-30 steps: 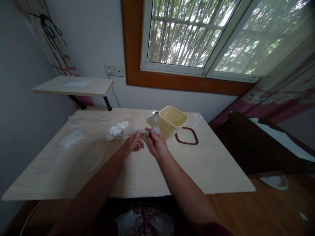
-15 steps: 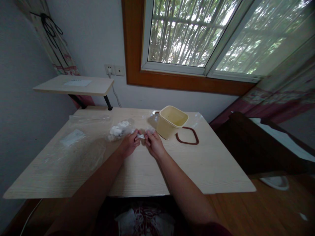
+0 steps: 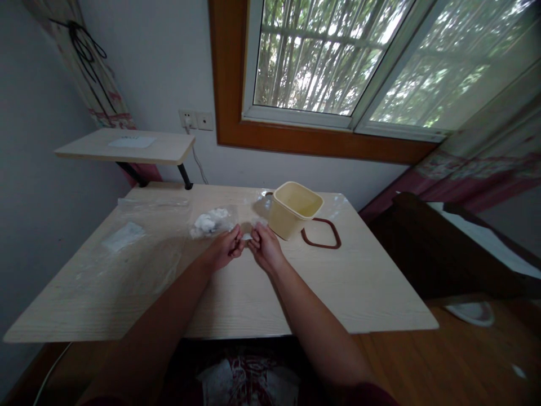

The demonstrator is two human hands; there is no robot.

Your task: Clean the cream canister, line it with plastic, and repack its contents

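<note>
My left hand and my right hand are close together over the middle of the table, fingers closed in a pinch. Between them shows a small whitish bit of clear plastic bag, gripped from both sides; most of it is hidden by the fingers. Just beyond my left hand lies a clear bag with crumpled white contents; whether it joins the plastic in my hands I cannot tell. A cream plastic bin stands upright right behind my right hand.
A reddish-brown rounded frame lies beside the bin. Flat clear plastic with a whitish packet spreads over the table's left side. A raised shelf holding a paper stands at the back left.
My hands have shifted only slightly, and the plastic stretched between them now shows less. The bag with white contents has moved slightly right and away.
</note>
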